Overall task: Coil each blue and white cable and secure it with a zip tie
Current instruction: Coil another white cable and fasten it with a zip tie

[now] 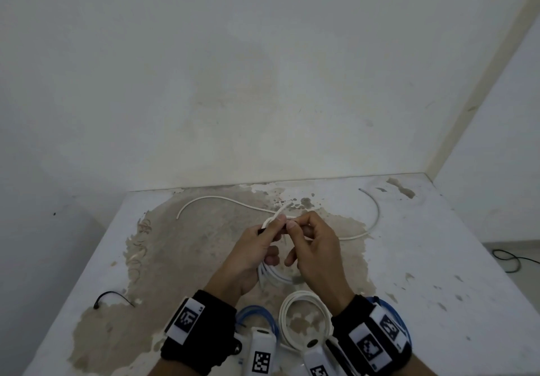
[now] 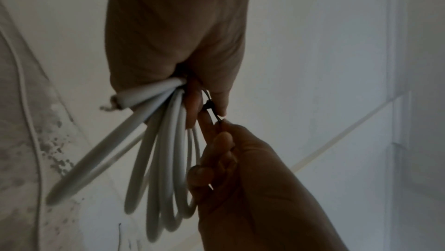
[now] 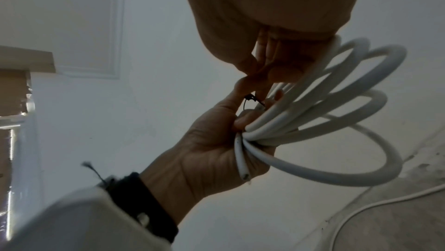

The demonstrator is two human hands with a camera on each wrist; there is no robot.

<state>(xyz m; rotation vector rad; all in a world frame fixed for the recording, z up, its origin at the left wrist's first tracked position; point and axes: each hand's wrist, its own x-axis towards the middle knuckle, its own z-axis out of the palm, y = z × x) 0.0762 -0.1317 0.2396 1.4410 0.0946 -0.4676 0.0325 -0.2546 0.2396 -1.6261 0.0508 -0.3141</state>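
Note:
My left hand [image 1: 270, 231] grips a coil of white cable [image 1: 273, 275] above the middle of the table. In the left wrist view the coil [image 2: 166, 150] hangs in several loops below that hand [image 2: 173, 45]. A thin black zip tie [image 2: 209, 105] sits at the gathered part of the coil. My right hand [image 1: 296, 231] pinches the zip tie's tail; the left wrist view shows its fingertips [image 2: 222, 125] on it. In the right wrist view the zip tie's head [image 3: 249, 99] lies between both hands, next to the coil [image 3: 337, 87].
A loose white cable [image 1: 222, 199] curves across the far part of the stained table [image 1: 438, 288]. Near the front edge lie a white coil [image 1: 304, 317], a blue coil [image 1: 254, 313] and another blue coil [image 1: 393, 314]. A spare black zip tie [image 1: 112, 298] lies at the left.

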